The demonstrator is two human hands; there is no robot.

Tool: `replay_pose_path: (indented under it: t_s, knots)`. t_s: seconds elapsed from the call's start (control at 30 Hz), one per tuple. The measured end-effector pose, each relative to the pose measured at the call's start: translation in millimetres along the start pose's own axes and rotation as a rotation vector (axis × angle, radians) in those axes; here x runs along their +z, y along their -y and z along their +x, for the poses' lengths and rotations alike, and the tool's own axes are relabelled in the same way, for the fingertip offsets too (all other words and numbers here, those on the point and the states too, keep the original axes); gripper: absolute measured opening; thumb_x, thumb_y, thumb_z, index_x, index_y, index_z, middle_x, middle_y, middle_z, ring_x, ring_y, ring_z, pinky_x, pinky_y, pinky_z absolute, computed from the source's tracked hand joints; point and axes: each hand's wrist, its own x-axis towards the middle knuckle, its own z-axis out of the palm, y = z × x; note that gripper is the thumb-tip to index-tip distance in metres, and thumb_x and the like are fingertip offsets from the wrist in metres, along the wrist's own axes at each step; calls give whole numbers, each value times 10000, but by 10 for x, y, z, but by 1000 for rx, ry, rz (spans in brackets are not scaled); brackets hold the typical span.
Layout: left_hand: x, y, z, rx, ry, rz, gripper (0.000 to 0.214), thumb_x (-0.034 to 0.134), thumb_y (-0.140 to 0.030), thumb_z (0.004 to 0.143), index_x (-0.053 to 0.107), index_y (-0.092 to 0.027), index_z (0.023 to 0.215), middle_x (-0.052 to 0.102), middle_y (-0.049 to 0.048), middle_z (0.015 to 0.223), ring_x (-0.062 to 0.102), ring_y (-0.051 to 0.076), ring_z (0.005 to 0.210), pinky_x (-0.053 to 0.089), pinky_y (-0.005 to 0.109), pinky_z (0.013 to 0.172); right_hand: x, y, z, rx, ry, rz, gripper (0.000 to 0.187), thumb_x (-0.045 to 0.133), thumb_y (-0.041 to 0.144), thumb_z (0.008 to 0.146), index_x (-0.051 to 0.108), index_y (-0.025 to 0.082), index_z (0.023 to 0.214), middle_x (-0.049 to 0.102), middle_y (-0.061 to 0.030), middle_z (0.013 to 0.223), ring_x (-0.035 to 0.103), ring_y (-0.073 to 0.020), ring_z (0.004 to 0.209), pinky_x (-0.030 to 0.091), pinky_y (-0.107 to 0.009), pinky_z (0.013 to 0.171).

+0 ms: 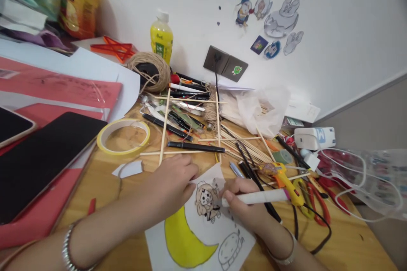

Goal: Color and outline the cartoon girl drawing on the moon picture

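Observation:
In the head view, a white sheet of paper point(155, 241) lies at an angle on the wooden table. It bears a bright yellow crescent moon point(178, 245), a small long-haired cartoon figure point(205, 199) partly coloured light brown, and an outlined burger-like shape point(229, 250). My left hand point(176, 182) rests at the sheet's upper left edge, fingers loosely bent and thumb a little apart, gripping nothing visible. A white marker point(263, 197) is held in my right hand point(243, 199) in a writing grip beside the cartoon figure. My fingers hide the marker's tip.
Thin wooden sticks point(164, 129) form a frame beyond the paper. A yellow tape roll point(103, 142) and twine point(163, 72) lie left of it. A yellow glue gun point(291, 184), its black cord, and red-handled pliers point(321, 207) lie right. A tablet-like black slab point(54, 156) is far left.

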Motion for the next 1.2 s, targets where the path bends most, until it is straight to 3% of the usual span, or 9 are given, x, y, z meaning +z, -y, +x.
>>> replay_pose_path:
  t_s: [0.13, 0.37, 1.2]
  knots:
    - [14, -15, -2, 14, -2, 17, 59, 555, -184, 806, 570, -190, 749, 550, 44, 862, 515, 231, 855, 402, 367, 747, -4, 53, 56, -42, 65, -170, 376, 503, 370, 879, 474, 208, 541, 516, 17, 503, 473, -124, 461, 367, -239, 453]
    - [26, -29, 23, -6, 11, 26, 35, 576, -197, 786, 594, -195, 755, 553, 41, 864, 523, 230, 858, 414, 372, 768, -20, 87, 88, -84, 130, -253, 376, 472, 336, 898, 468, 211, 544, 541, 5, 516, 502, -123, 471, 374, -242, 472]
    - [6, -56, 33, -39, 59, 57, 27, 581, -196, 776, 598, -189, 756, 548, 48, 877, 523, 235, 880, 425, 421, 861, -20, 52, 61, -92, 132, -220, 364, 466, 348, 916, 504, 215, 579, 585, -6, 537, 552, -135, 491, 429, -259, 484]
